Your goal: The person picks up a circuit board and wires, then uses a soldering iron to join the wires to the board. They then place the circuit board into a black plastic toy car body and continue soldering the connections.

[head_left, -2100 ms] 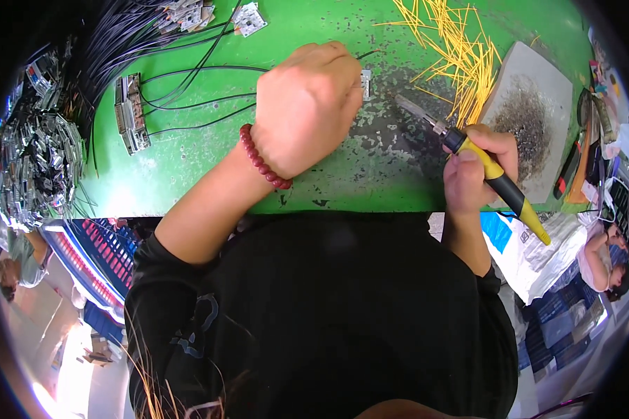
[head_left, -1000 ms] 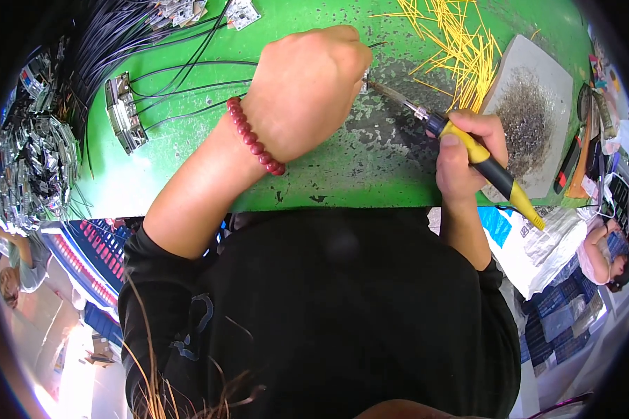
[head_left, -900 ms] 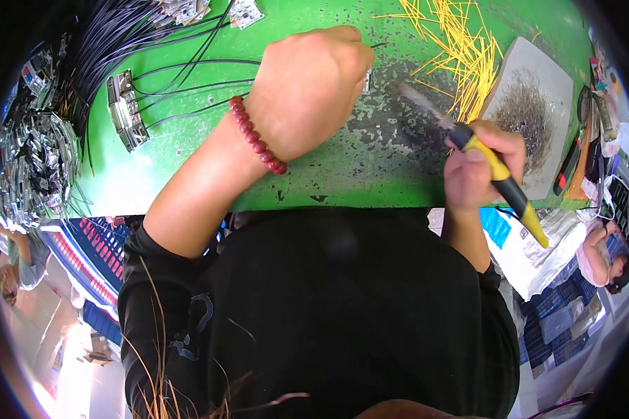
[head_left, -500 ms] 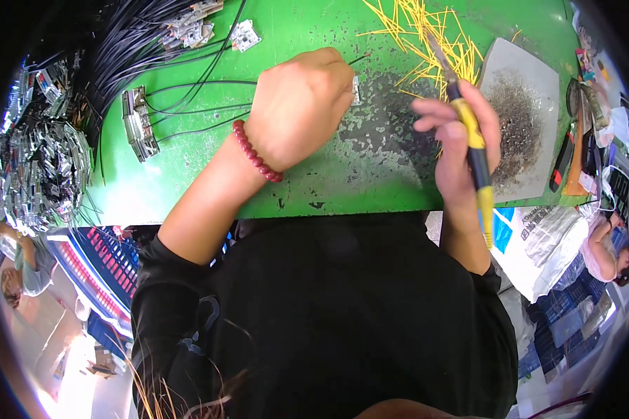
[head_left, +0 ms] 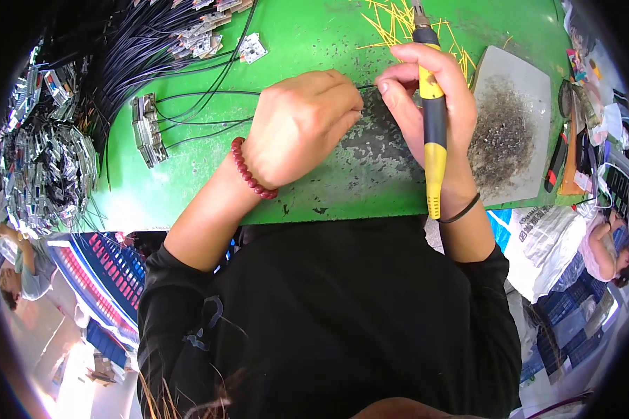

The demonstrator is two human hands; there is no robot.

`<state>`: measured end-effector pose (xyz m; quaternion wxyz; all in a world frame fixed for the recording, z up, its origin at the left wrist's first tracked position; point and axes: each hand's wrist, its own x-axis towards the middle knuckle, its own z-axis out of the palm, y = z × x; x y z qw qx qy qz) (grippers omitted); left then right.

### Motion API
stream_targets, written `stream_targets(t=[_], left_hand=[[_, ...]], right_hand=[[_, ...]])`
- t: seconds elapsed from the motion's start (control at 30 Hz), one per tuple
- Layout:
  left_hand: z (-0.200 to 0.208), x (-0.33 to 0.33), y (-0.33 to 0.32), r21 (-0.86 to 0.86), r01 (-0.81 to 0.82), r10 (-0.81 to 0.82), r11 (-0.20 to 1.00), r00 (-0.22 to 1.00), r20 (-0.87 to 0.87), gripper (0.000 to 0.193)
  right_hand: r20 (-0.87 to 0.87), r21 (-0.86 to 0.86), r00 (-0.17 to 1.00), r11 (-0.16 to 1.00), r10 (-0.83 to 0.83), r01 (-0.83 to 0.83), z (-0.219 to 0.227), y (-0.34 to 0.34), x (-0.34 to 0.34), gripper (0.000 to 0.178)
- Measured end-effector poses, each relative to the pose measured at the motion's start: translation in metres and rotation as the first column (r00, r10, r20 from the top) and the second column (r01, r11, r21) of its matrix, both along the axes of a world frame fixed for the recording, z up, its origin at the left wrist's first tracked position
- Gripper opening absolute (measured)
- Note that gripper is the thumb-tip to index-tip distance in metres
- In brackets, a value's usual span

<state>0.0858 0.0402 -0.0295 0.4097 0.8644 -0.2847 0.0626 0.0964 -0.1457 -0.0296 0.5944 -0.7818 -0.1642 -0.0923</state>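
My left hand (head_left: 302,129), with a red bead bracelet, is closed over thin black cables (head_left: 217,123) above the green table; what its fingertips pinch is hidden beneath it. To its left, those cables run to a silver metal connector block (head_left: 148,130). In my right hand (head_left: 460,105) is a yellow and black soldering iron (head_left: 435,133), its metal tip pointing away from me. The right thumb and fingertips are at the end of a short dark wire (head_left: 367,86) sticking out beyond my left fingers.
Cut yellow wires (head_left: 391,28) lie at the far middle. A grey plate (head_left: 538,126) with dark residue is at the right, beside a red and black cutter (head_left: 556,164). Bundled black cables (head_left: 136,63), a small white board (head_left: 252,48) and piled metal connectors (head_left: 45,160) occupy the left.
My right hand has moved left, bringing the soldering iron with it, and its fingertips have come up to the dark wire by my left hand. The left hand has shifted slightly toward me.
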Motion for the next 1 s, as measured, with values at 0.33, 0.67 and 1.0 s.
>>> stream_targets(t=[0.33,0.67,1.0], left_hand=[[0.011,-0.008,-0.005,-0.269,-0.230,0.144,0.935,0.941,-0.305,0.006],[0.014,-0.015,-0.010,-0.216,-0.228,0.186,0.949,0.962,-0.198,0.009],[0.015,-0.017,-0.011,-0.210,-0.260,0.206,0.942,0.946,-0.249,0.009]], right_hand=[[0.113,0.087,0.993,0.996,0.022,-0.031,-0.010,0.003,-0.012,0.034],[0.043,0.180,0.998,0.982,0.054,-0.061,-0.004,-0.001,-0.027,0.031],[0.021,0.190,0.997,0.979,0.072,-0.075,-0.003,-0.004,-0.029,0.032]])
